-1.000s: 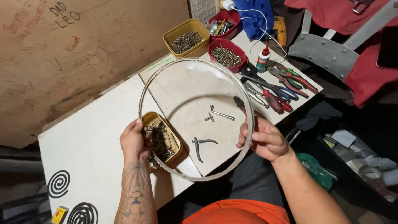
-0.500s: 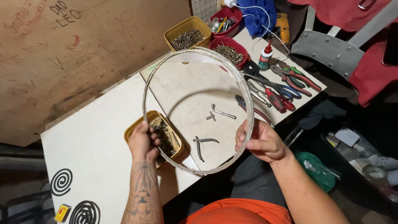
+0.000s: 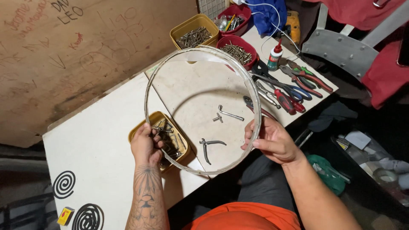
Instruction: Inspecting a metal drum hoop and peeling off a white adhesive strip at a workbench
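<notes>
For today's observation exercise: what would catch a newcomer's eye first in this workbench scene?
The large metal hoop held up over the white table, the left hand gripping its left rim and the right hand its right. Next, the yellow tub of metal fittings under the left hand, and the row of pliers along the table's right edge.

From where I watch, my left hand [image 3: 145,145] covers the near corner of the yellow tub [image 3: 158,139], so the metal bits beneath it stay unreadable. Behind that tub, the far red tub [image 3: 233,15] runs off the top edge. The black coil [image 3: 88,217] in front of the tub is cut by the bottom edge. My right hand's [image 3: 272,142] fingertips vanish behind the metal hoop [image 3: 200,170].
</notes>
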